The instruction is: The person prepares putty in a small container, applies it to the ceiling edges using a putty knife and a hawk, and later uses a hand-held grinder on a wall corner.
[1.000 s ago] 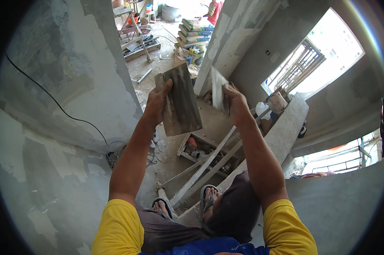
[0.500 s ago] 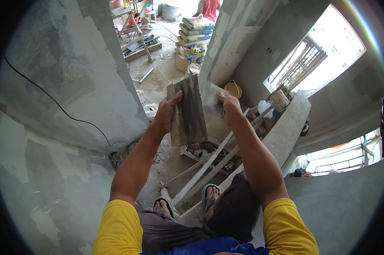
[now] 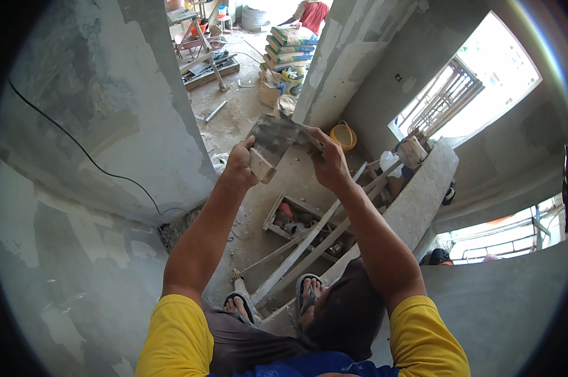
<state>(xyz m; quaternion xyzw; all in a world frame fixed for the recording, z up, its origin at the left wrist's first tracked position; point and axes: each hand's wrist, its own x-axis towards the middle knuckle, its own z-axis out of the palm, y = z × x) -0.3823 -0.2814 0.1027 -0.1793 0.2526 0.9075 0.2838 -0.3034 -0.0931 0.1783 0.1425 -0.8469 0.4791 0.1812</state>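
Note:
My left hand (image 3: 241, 162) is closed round the pale edge strip of a wide, flat plastering blade (image 3: 275, 137). Its grey face is smeared and tilted, held out in front of me at about chest height. My right hand (image 3: 329, 157) grips a second flat scraper, seen almost edge-on and partly hidden by the fingers. This scraper (image 3: 304, 139) meets or overlaps the right edge of the plastering blade; whether they touch I cannot tell. Both forearms reach forward from yellow sleeves.
Below me, my sandalled feet rest by a wooden trestle frame (image 3: 290, 267). A tool crate (image 3: 272, 220) stands on the floor. To the right are a long plank (image 3: 422, 195) and a yellow bucket (image 3: 343, 136). Stacked bags (image 3: 290, 47) and a person (image 3: 312, 14) show through the doorway.
The plastering blade in my left hand has turned from upright to a flatter tilt. My right hand has come left, bringing its scraper against or over the blade's edge.

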